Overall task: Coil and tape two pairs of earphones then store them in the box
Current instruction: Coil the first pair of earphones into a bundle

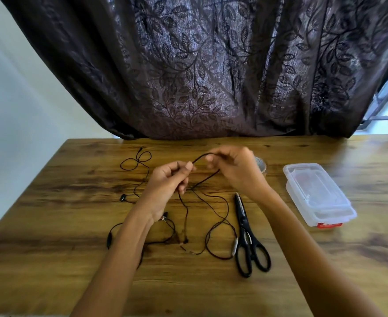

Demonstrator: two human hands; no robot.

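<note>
The wooden table carries everything, and the clear plastic box sits shut at the right edge, well apart from the work, so it will need opening later. The black scissors lie closed just right of the loose cord, handy for cutting tape. A roll of what looks like tape peeks out behind the right hand.

The left hand has its fingers clenched round one end of the brown earphones, thumb and forefinger pinching the cord. The right hand pinches the same cord a little further on, drawing a first loop between the two hands, lifted above the table. The rest of that cord trails down onto the table in slack curves.

To coil well, I judge the left hand should hold each finished turn flat while the right feeds even loops, letting the cord twist freely so the trailing part does not knot. Keep it clear of the black earphones, which lie uncoiled at the left, passing under the left forearm
</note>
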